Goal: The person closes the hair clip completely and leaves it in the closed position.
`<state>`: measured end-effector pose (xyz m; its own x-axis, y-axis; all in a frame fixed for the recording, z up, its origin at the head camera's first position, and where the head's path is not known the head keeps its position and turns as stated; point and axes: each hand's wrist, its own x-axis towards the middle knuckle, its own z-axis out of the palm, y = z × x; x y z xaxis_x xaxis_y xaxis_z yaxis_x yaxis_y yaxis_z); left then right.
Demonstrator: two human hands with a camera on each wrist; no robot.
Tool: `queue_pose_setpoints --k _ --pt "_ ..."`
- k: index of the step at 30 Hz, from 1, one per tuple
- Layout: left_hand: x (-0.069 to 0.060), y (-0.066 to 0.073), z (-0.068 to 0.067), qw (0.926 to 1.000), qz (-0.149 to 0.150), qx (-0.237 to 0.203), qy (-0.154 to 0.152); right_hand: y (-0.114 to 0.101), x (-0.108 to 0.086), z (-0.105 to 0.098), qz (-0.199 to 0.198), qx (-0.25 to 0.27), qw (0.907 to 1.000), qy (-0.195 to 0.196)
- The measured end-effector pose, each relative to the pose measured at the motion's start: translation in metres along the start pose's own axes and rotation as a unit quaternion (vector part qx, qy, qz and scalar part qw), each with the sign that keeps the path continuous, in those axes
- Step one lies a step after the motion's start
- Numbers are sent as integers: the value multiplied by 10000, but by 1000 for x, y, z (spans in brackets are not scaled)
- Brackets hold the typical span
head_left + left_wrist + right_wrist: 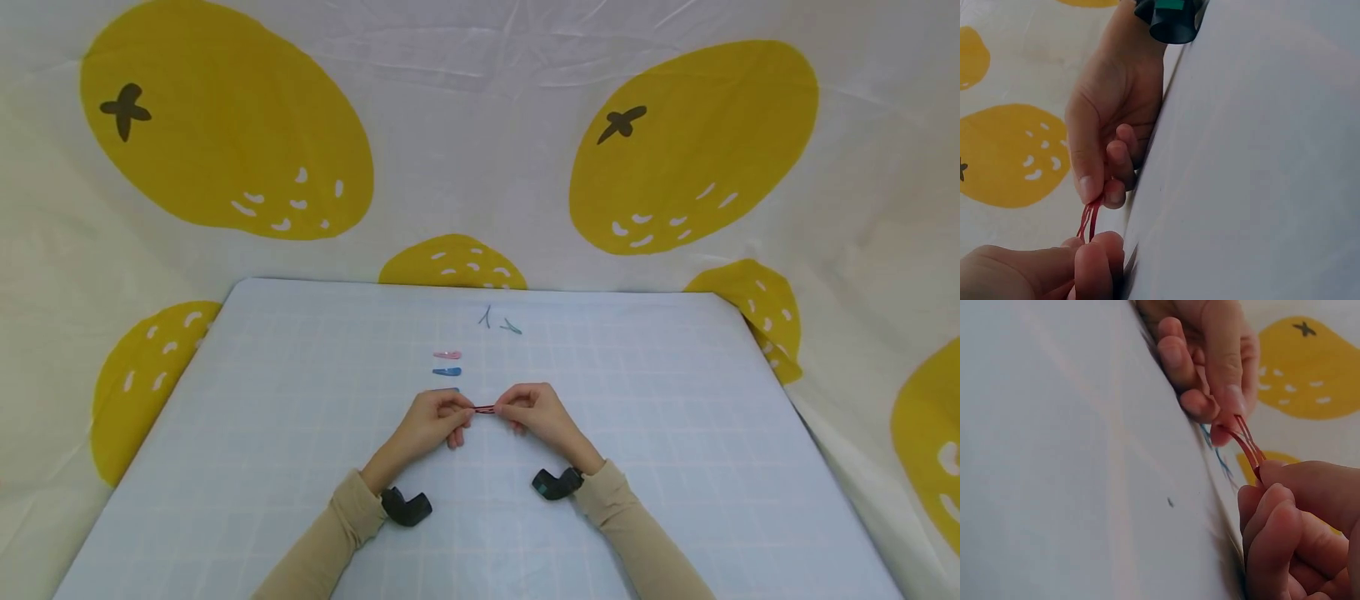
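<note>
A red snap hair clip (484, 409) is stretched between my two hands, a little above the table. Its thin strips stand slightly apart in the right wrist view, where the clip (1249, 442) shows best. My left hand (429, 422) pinches one end between thumb and fingers. At the other end, thumb and fingers of my right hand (543, 415) pinch it too. Fingertips cover both ends of the clip. Just beyond the left hand lies a blue clip (447, 389), mostly hidden by that hand.
Farther back lie a blue snap clip (447, 372) and a pink one (447, 355), in a column. Two teal clips (485, 317) (512, 327), with parts spread apart, rest near the table's back edge. A fruit-patterned cloth (472, 167) hangs behind the pale table (675, 433).
</note>
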<state>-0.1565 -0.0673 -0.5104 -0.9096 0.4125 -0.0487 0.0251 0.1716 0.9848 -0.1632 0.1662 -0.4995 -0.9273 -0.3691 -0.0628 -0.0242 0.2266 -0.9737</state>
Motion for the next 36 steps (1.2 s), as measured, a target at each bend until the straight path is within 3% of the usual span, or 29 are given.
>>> queue_pose_setpoints --k 8,15,22,36 --pt "-3 5 4 9995 -13 232 211 -32 -10 3 21 -95 9999 -122" --pt "-1 0 2 9996 76 261 125 -34 -11 4 14 -88 9998 -164" --pt "-2 4 3 9991 12 401 130 -36 -11 7 -54 -307 9995 -97" --pt "-5 10 8 9964 -175 797 229 -43 -14 18 -71 -607 9970 482"
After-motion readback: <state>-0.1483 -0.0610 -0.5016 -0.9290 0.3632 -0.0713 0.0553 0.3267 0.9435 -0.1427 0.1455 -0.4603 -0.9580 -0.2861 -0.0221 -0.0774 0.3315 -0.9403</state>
